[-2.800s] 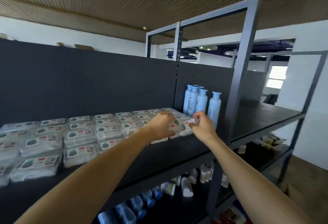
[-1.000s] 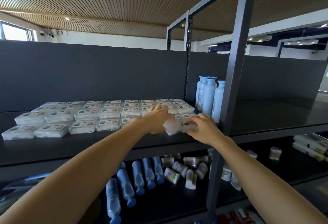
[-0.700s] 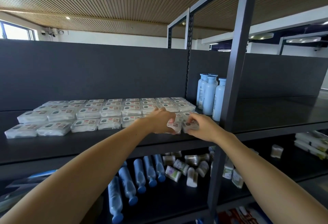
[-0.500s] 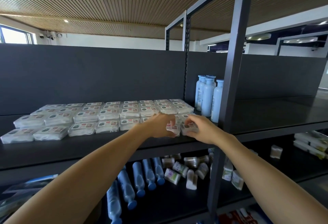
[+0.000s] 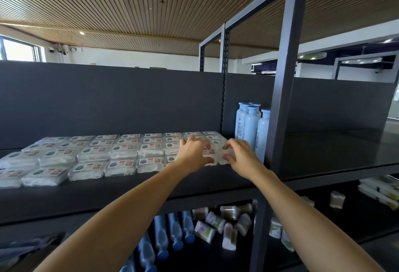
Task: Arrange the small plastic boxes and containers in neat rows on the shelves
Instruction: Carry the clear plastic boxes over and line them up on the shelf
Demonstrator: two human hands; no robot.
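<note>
So, rows of small plastic boxes (image 5: 95,155) fill the left and centre of the dark shelf (image 5: 129,187), labels up. Mid-frame, my left hand (image 5: 193,153) lies over the right end of the rows, fingers curled on a box (image 5: 210,157), thumb at its front edge. Just right of it, my right hand (image 5: 241,155) pinches the neighbouring box (image 5: 225,153), fingers on top, thumb in front. Pale blue bottles (image 5: 250,125) stand upright right of that, behind the post (image 5: 282,90). Lower centre, the shelf below holds lying bottles and scattered packs (image 5: 216,224).
</note>
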